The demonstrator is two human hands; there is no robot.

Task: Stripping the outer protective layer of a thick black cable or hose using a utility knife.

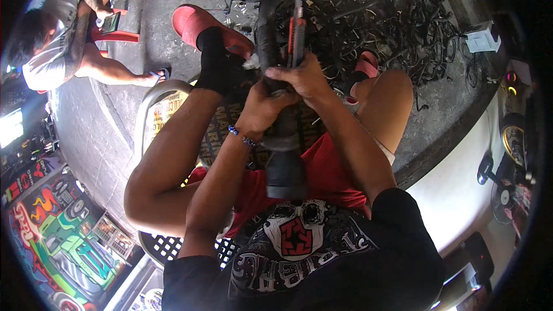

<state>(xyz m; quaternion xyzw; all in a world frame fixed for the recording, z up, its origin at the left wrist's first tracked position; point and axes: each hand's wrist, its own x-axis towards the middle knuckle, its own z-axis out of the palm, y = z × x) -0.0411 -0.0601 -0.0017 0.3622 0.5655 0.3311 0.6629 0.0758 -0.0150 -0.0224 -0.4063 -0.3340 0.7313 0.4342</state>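
A thick black hose or taped wire bundle (268, 34) runs from the floor side up between my knees, and a wide dark cylindrical end (285, 175) rests over my lap. My left hand (264, 110), with a blue beaded bracelet at its wrist, is closed around its middle part. Just beyond it, my right hand (310, 78) holds a red and grey utility knife (297, 30) pointing away from me, and its thumb presses on the black piece. The hands are close together. The blade's edge and the fingers under the black piece are hidden.
Cut black wires and scraps (406, 30) lie heaped on the concrete floor beyond my knees. A printed sack (218, 134) is under the work. At the upper left a person (65, 30) sits holding a phone. A white box (481, 39) stands at right; a metal chair frame (144, 108) curves beside my leg.
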